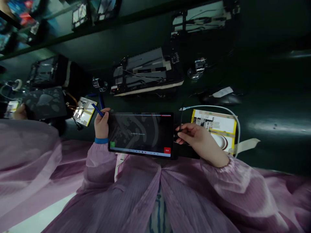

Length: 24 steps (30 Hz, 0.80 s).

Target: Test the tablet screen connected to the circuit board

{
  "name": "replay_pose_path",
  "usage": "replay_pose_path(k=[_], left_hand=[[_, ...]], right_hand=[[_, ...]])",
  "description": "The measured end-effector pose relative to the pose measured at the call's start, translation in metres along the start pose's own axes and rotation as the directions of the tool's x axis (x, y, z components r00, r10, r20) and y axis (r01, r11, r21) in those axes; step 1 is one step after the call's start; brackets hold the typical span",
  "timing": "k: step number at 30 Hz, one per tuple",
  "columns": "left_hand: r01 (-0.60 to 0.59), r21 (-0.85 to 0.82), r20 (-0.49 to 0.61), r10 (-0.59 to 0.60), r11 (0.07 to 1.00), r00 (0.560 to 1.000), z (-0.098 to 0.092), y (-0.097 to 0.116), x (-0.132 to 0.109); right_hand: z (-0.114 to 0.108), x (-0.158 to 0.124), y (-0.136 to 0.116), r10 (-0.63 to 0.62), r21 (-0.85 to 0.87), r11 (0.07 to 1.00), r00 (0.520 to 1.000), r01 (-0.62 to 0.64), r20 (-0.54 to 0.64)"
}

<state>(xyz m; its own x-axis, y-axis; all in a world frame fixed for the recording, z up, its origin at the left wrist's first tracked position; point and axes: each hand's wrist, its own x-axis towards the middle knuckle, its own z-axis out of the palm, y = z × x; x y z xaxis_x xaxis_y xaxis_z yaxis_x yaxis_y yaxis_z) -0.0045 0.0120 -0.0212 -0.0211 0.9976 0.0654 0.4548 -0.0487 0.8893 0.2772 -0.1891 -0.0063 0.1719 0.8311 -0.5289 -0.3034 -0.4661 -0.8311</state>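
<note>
A tablet (141,132) with a lit dark screen lies in front of me, a green square at one lower corner and a red one at the other. My left hand (101,124) rests at its left edge, fingers closed round a blue stylus (97,110). My right hand (196,139) is at the tablet's right edge, pinching a thin black cable (181,121) where it meets the tablet. Purple gown sleeves cover both my arms.
A yellow-edged flat part (213,124) and a looping white cable (236,123) lie right of my hand. An opened tablet chassis (145,71) sits behind, with a metal counter (198,66) beside it. A co-worker's hand (20,111) and sleeve are at the left by another tablet (45,103).
</note>
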Motion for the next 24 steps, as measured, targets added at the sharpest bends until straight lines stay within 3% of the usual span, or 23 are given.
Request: replay_pose_path(k=[4, 14, 20, 24], left_hand=[[0.015, -0.027, -0.061, -0.016, 1.000, 0.998, 0.001, 0.001, 0.000], [0.008, -0.087, -0.065, -0.014, 0.996, 0.998, 0.003, -0.006, -0.001], [0.019, -0.165, -0.050, -0.028, 0.986, 0.998, 0.004, -0.006, -0.003], [0.034, -0.216, -0.037, -0.043, 0.976, 0.998, 0.005, -0.005, -0.004]], right_hand=[[0.004, 0.000, -0.003, 0.018, -0.022, 1.000, 0.999, -0.018, -0.030], [0.008, -0.002, 0.005, 0.053, -0.056, 0.996, 0.987, -0.063, -0.154], [0.007, -0.002, 0.006, 0.060, -0.086, 0.993, 0.980, -0.077, -0.189], [0.006, -0.004, 0.007, 0.037, -0.133, 0.989, 0.988, -0.057, -0.152]])
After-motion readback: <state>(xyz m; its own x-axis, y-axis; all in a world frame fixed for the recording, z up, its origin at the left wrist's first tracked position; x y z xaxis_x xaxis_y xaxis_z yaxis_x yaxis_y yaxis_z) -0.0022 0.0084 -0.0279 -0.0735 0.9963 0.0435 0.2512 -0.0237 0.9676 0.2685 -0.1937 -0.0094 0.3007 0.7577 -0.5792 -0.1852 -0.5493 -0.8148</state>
